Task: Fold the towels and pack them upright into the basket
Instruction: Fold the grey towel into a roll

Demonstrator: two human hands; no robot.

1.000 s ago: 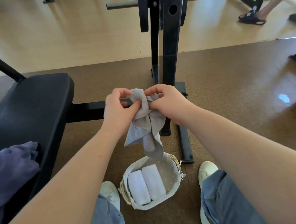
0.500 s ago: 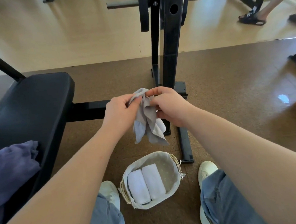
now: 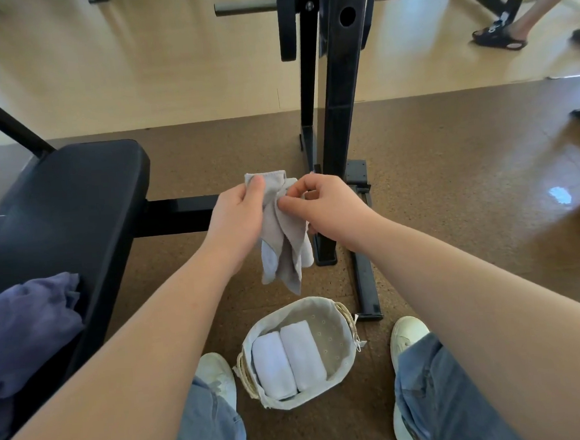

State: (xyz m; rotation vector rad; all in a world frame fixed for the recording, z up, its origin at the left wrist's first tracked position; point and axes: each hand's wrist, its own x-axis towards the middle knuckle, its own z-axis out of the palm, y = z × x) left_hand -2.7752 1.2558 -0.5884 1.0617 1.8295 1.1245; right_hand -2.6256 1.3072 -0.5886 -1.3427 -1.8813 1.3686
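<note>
The brown floor (image 3: 450, 174) carries the work area. A black padded seat (image 3: 61, 215) stands to the left, and a crumpled purple cloth (image 3: 28, 327) lies on its near end. This cloth is probably a further towel waiting to be folded, though that cannot be confirmed.

The basket (image 3: 331, 333) stands on the floor between the person's shoes, directly below the hands. Two white folded towels (image 3: 288, 360) stand in its left half, side by side and touching. The right half shows bare lining, so there is space for at least one more.

Step in hand: folding the grey towel (image 3: 285, 244). It is held in the air above the basket, well clear of the rim. It hangs in loose uneven flaps from a bunched upper edge and is not yet a flat or compact fold.

Next move, as judged: separate and align the upper corners, bring the flaps together into a narrow bundle, then lower the bundle upright into the free right half. The limp cloth is likely to slump if released too soon.

The left hand (image 3: 239, 220) is raised with its back to the camera. The right hand (image 3: 335, 206) faces it, close alongside. The left fingers (image 3: 257, 184) are clamped on the upper left corner of the grey towel. The right fingers (image 3: 291, 188) pinch the adjoining upper edge.
</note>
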